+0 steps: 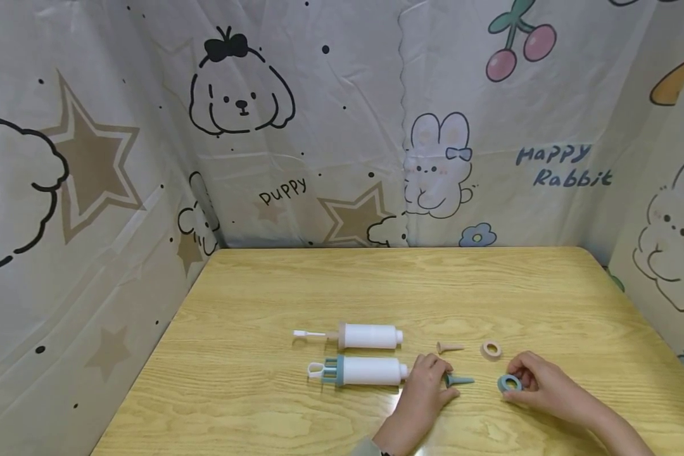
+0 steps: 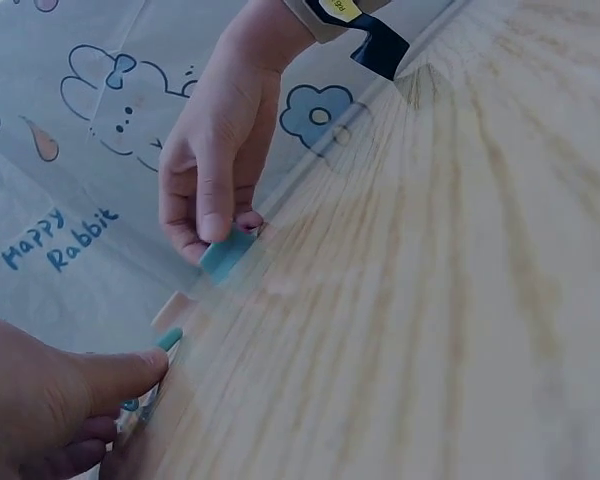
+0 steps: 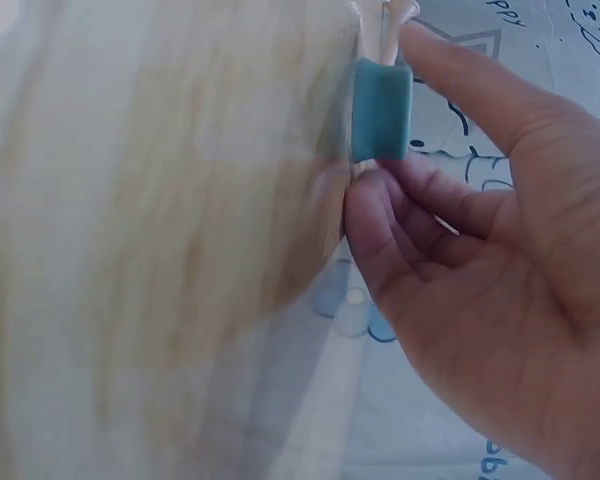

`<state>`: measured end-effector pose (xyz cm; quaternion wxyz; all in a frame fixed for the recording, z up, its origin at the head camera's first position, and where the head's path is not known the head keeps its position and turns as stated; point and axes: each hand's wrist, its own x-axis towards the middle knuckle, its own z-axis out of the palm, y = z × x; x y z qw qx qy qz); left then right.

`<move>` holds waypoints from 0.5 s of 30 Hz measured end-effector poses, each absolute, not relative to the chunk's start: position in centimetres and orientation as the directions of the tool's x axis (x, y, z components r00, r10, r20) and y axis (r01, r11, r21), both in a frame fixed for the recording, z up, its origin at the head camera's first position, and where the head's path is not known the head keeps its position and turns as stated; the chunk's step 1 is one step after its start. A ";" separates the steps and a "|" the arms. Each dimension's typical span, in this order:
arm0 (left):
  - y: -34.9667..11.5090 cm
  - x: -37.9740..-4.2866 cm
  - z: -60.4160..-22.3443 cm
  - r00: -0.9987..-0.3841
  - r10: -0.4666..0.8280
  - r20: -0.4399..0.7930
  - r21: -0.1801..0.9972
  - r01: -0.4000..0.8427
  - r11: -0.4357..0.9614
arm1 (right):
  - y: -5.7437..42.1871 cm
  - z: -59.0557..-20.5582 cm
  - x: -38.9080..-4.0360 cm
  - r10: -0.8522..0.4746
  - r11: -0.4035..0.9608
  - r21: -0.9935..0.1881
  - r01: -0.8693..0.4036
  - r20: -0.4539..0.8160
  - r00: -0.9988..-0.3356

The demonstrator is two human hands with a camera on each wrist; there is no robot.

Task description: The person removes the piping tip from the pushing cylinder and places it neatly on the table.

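My left hand [image 1: 424,391] is at a small teal funnel-shaped nozzle [image 1: 462,380], thumb and fingers curled about its wide end; its thin stem points right. In the left wrist view the nozzle's tip [image 2: 170,338] shows beyond my thumb, while the other fingers' contact is hidden. My right hand [image 1: 547,387] pinches a teal ring [image 1: 503,384] at the table surface. In the right wrist view the ring [image 3: 382,110] stands between an extended upper digit and curled lower fingers. Just left of my left hand lies a white syringe-like tube [image 1: 372,371] with a teal collar and looped plunger end.
A second white tube [image 1: 370,336] with a beige collar and a thin white plunger end lies behind the first. A beige nozzle [image 1: 449,347] and a beige ring [image 1: 491,350] lie behind the teal ones. Printed curtains [image 1: 342,126] surround the wooden table [image 1: 376,278].
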<state>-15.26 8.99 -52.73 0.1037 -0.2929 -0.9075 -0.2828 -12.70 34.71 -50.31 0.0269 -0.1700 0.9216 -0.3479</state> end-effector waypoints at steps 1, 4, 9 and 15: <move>8.9 -15.2 -52.7 -0.801 0.475 0.364 0.444 0.597 0.668 | 34.6 -50.1 -12.7 -0.305 0.718 -0.637 -0.280 0.075 -0.949; 8.9 -15.0 -52.6 -0.746 0.481 0.461 0.397 0.658 0.640 | 34.3 -49.6 -12.7 -0.214 0.775 -0.579 -0.252 0.135 -0.967; 8.6 -15.2 -51.9 -0.558 0.437 0.705 0.259 0.777 0.574 | 33.4 -48.9 -13.1 -0.163 0.830 -0.458 -0.318 0.346 -0.924; 7.3 -16.5 -51.2 -0.435 0.314 0.844 0.219 0.813 0.539 | 30.9 -48.4 -13.4 -0.197 0.821 -0.395 -0.412 0.481 -0.854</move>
